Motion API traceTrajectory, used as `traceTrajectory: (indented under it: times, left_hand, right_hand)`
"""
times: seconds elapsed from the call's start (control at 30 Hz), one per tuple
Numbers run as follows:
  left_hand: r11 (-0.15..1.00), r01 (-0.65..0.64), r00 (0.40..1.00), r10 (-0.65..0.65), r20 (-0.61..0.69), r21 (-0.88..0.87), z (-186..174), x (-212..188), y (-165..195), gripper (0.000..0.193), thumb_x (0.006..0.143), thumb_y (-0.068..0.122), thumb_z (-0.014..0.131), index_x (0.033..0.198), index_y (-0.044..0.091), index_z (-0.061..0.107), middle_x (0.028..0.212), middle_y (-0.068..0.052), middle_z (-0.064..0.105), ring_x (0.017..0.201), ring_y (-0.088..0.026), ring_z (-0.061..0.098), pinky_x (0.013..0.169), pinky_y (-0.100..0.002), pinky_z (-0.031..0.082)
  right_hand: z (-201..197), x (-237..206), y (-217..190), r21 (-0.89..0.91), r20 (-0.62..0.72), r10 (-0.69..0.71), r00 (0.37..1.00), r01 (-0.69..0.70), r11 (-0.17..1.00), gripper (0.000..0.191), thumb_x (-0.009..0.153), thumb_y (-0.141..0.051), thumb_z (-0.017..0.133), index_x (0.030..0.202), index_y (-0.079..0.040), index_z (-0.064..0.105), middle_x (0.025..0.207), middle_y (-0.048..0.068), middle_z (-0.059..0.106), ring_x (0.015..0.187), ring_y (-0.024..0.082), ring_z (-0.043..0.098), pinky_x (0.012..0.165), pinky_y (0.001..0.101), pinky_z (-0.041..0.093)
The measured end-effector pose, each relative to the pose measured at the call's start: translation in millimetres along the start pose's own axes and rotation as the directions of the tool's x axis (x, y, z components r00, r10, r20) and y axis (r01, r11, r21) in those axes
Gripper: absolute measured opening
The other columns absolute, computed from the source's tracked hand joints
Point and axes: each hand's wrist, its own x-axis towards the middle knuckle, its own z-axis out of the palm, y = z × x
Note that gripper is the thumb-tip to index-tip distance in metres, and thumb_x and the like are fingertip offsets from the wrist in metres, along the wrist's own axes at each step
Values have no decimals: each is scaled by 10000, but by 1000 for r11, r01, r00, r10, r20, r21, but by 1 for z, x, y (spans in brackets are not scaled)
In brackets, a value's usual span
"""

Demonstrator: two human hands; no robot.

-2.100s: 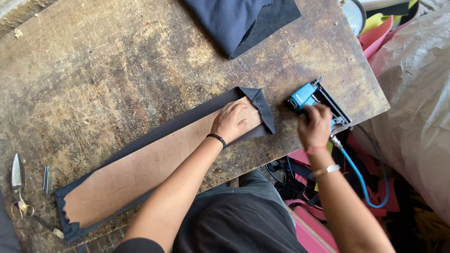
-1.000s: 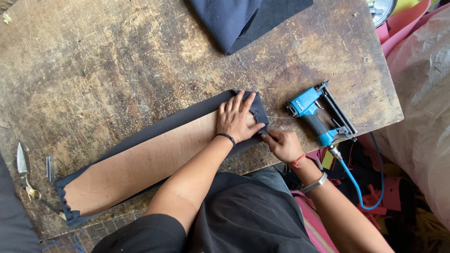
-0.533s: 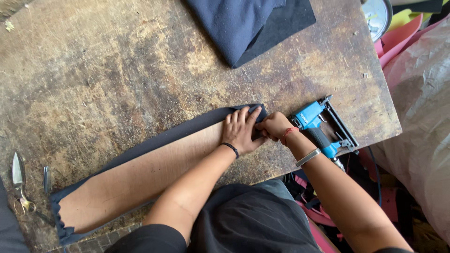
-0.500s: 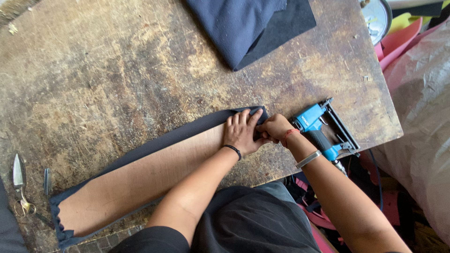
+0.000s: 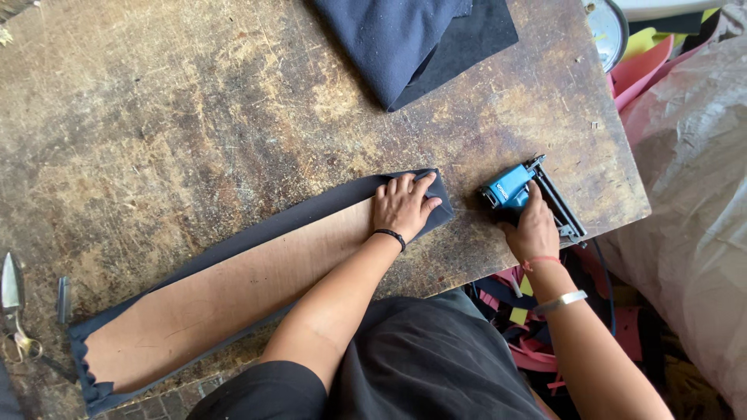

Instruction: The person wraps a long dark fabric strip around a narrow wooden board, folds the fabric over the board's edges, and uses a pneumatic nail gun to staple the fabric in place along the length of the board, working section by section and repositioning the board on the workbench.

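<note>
A long thin wooden board (image 5: 233, 288) lies on a strip of dark navy fabric (image 5: 272, 227) across the worn wooden table (image 5: 156, 117). My left hand (image 5: 403, 205) presses flat on the folded fabric at the board's right end. My right hand (image 5: 534, 228) grips the handle of a blue pneumatic staple gun (image 5: 520, 190) that rests on the table just right of the board. A bracelet and a red thread circle my right wrist.
Folded navy cloth (image 5: 397, 35) over a black sheet lies at the table's far edge. Scissors (image 5: 12, 299) and a small metal piece (image 5: 64, 299) sit at the left edge. Pink and yellow scraps (image 5: 537, 350) lie below the table; a grey plastic sheet (image 5: 692, 202) covers the right.
My right hand left the fabric corner, where it was tucking beside my left hand, and moved right onto the staple gun. My left hand stays pressed on the board's end.
</note>
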Motion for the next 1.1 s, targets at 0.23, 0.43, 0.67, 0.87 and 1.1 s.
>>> traceTrajectory:
  times: [0.23,0.43,0.67,0.87,1.1]
  left_hand:
    - [999,33,999,-33,14,-8,-4,1,-1,530,987,560,529,1465,332,504,1325,-61,581,1235,-282,537,1026,-473,380]
    - [999,35,999,-35,-4,-27,1,2,-2,537,978,558,535,1464,333,500,1329,-66,578,1233,-282,534,1025,-485,376]
    - [999,44,999,-44,-5,-16,3,4,-4,525,997,551,521,1480,347,494,1364,-59,566,1232,-283,546,1025,-480,388]
    - [988,24,999,-31,-44,-155,4,1,-11,577,995,517,538,1498,241,472,1422,-98,531,1255,-321,529,1041,-499,376]
    - [972,175,976,-192,-102,-156,-24,46,-52,611,831,121,608,1430,234,564,1422,-51,611,1372,-308,504,1159,-504,323]
  right_hand:
    - [-19,-5,-2,75,289,28,957,-52,996,466,834,-446,757,1076,-49,775,829,227,790,854,345,798,835,424,617]
    - [-10,-38,-58,49,280,-2,960,-13,999,483,719,-401,831,882,49,766,816,273,730,806,389,755,769,449,611]
    - [-13,-38,-76,56,295,61,953,-82,995,484,721,-397,823,895,51,759,844,281,740,820,397,760,789,457,604]
    - [-16,-22,-48,72,225,110,968,-129,989,494,796,-429,784,1006,16,746,887,244,763,825,363,783,772,430,632]
    - [-23,10,-15,-11,-29,29,999,-29,1000,724,826,-389,802,1405,-28,562,1167,262,641,1040,451,647,882,518,524]
